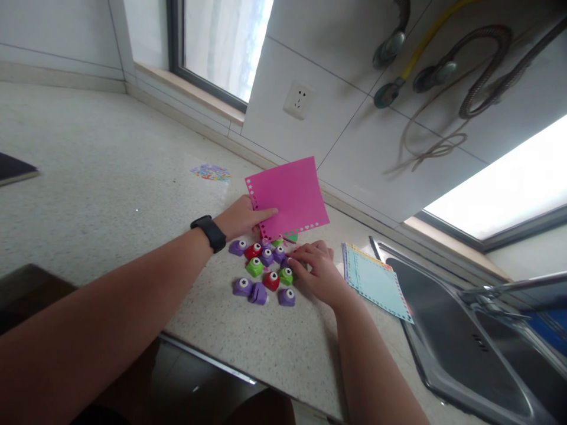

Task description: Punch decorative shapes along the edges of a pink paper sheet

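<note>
My left hand (248,217) is closed on a pink sheet of paper (290,198), its thumb lying on top. Small shaped holes run along the sheet's left and lower edges. Below the sheet, small paper punches in purple, red and green lie in a cluster, among them a red punch (271,281), a green punch (255,267) and a purple punch (286,297). At the cluster's right side my right hand (316,268) has its fingers bent, with thumb and forefinger at a dark purple punch (284,262), mostly hidden by the fingertips.
Stacked punched sheets, a pale blue one (376,283) on top, lie at the right beside the metal sink (420,354). A heap of coloured paper bits (211,172) sits farther back on the speckled counter (110,153). A dark flat object (16,169) lies far left.
</note>
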A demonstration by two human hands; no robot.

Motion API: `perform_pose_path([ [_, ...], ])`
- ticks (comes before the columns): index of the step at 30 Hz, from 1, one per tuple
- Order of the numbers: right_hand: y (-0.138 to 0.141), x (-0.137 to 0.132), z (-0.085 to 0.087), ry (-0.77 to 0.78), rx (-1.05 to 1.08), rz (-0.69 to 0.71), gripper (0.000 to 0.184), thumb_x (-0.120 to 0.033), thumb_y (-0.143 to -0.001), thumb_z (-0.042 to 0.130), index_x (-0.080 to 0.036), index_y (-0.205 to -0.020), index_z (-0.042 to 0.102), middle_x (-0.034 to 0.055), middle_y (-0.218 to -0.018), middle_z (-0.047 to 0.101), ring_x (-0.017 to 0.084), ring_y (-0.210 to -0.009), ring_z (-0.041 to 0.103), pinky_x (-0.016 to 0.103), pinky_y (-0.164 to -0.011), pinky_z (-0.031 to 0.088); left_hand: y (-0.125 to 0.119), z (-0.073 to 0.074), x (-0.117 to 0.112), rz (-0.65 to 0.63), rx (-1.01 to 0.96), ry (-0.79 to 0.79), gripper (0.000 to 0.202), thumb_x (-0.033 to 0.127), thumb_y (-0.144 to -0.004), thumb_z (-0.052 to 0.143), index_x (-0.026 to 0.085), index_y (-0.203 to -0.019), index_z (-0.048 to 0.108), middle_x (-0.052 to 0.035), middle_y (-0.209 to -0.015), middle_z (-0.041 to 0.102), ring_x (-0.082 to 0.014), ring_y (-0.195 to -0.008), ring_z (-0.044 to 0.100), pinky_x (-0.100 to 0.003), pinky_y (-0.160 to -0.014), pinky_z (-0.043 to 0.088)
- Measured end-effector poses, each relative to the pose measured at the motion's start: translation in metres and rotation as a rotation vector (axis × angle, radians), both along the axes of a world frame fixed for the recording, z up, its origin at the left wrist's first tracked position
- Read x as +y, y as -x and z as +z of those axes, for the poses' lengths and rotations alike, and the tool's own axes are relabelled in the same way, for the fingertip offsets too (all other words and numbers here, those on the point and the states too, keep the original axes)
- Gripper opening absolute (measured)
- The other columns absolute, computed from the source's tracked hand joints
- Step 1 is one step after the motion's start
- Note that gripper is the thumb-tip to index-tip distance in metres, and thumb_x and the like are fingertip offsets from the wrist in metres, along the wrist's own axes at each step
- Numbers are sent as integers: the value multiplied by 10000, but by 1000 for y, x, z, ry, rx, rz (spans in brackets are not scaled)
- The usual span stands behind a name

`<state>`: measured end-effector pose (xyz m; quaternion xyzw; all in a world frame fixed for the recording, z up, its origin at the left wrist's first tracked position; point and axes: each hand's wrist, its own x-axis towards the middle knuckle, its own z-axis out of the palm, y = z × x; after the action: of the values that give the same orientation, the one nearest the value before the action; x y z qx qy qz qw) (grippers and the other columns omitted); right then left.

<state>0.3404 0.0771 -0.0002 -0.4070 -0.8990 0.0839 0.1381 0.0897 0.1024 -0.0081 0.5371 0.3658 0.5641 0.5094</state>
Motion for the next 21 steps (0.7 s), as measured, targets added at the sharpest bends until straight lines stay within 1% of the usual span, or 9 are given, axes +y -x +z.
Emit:
perform_pose_path([
  [2, 1, 0, 2, -24, 29, -1, 215, -341, -994, 587, -277, -1059, 782, 60, -975, 734, 275, -998, 524, 483, -929, 330, 1, -1, 2, 63, -32, 2, 193, 302, -837, 765, 134, -928, 736, -11, -645, 690, -112, -489, 532, -237, -467, 408],
  [4, 3, -1, 3, -47, 65, 1, 215, -314, -991, 582, -266, -1090, 767, 57, -936, 731, 269, -974, 547, 464, -905, 343, 1, -2, 6, 103, -91, 7, 212, 342, -821, 778, 147, -870, 713, 8, -595, 640, -103, -444, 486, -236, -424, 357],
  [6, 5, -3, 5, -64, 100, 12, 220, -294, -986, 581, -259, -1124, 749, 53, -900, 727, 261, -943, 568, 447, -885, 354, 2, -4, 10, 128, -160, 9, 240, 366, -807, 787, 158, -881, 694, 19, -593, 619, -102, -441, 484, -233, -414, 348],
  [8, 10, -6, 5, -75, 131, 31, 216, -284, -980, 585, -252, -1131, 737, 50, -890, 725, 255, -927, 584, 437, -880, 364, 2, -5, 13, 149, -215, 5, 286, 376, -795, 795, 165, -958, 692, 18, -643, 639, -102, -461, 500, -226, -409, 342],
  [10, 15, -9, 6, -82, 150, 62, 206, -278, -975, 593, -242, -1128, 727, 54, -945, 731, 252, -953, 596, 434, -893, 372, 1, -6, 15, 165, -248, -6, 343, 379, -786, 803, 171, -1035, 691, 13, -701, 665, -100, -481, 511, -218, -404, 330],
  [12, 21, -13, 7, -71, 148, 102, 216, -291, -980, 596, -239, -1153, 715, 62, -1048, 731, 255, -1013, 599, 434, -920, 376, 0, -6, 16, 161, -267, -14, 374, 383, -786, 801, 180, -1081, 691, 9, -744, 687, -95, -489, 514, -215, -406, 327],
  [17, 34, -20, 14, 14, 129, 275, 321, -395, -1023, 542, -259, -1287, 665, 69, -1315, 671, 272, -1218, 548, 450, -1022, 357, 1, -6, 17, 178, -258, 6, 382, 391, -772, 814, 183, -1072, 702, -3, -764, 714, -102, -500, 538, -232, -440, 369],
  [19, 38, -21, 17, 38, 100, 333, 331, -413, -1033, 519, -266, -1292, 663, 56, -1346, 663, 272, -1259, 529, 457, -1048, 339, 1, -6, 17, 193, -257, 8, 374, 389, -767, 818, 180, -1056, 703, -7, -763, 718, -105, -505, 545, -233, -442, 370],
  [21, 39, -20, 17, 38, 65, 336, 312, -418, -1039, 508, -273, -1248, 689, 42, -1322, 684, 272, -1255, 534, 463, -1050, 330, 2, -7, 18, 199, -260, 9, 363, 386, -766, 817, 180, -1042, 702, -10, -768, 721, -107, -508, 546, -228, -434, 360],
])
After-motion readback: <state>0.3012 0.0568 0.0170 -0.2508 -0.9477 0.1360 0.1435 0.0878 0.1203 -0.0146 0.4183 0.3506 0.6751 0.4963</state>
